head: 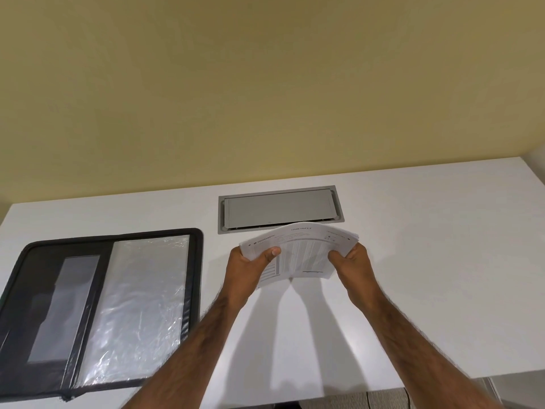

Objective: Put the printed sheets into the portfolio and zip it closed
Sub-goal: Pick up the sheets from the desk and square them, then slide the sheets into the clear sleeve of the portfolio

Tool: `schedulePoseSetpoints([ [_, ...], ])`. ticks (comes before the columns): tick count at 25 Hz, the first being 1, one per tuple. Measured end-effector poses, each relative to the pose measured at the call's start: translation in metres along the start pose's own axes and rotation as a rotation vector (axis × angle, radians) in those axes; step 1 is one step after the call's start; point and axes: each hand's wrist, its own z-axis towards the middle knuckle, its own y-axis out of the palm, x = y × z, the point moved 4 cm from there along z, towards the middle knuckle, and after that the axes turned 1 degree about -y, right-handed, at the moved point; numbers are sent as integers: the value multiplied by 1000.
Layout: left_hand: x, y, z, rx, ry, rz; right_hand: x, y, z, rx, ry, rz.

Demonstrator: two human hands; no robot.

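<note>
A stack of printed sheets (303, 249) is held up above the white table, bowed upward in the middle. My left hand (250, 268) grips its left edge with the thumb on top. My right hand (352, 262) grips its right edge the same way. To the left, a black zip portfolio (193, 278) lies open flat on the table. Clear plastic sleeves (141, 305) cover its right half, and its left half has dark pockets. The portfolio is apart from the sheets and both hands.
A grey metal cable hatch (280, 209) is set flush into the white table (427, 261), just behind the sheets. A yellow wall rises behind the table. The table's front edge runs along the lower right, with grey floor below it.
</note>
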Motion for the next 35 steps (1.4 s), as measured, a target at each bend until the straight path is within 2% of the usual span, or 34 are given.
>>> schedulePoseSetpoints([
  [13, -5, -3, 0, 21, -15, 11, 3, -3, -3, 33, -2, -28],
  [23, -3, -13, -1, 65, -64, 9, 5, 6, -12, -20, -32, -96],
  [26, 13, -41, -4, 115, -56, -24, -6, 29, -16, -125, -60, -106],
  [31, 38, -127, -2, 210, -17, -83, -25, 112, -17, -322, -74, -168],
  [35, 43, -205, 8, 243, -5, -113, -30, 193, -18, -370, -97, -276],
])
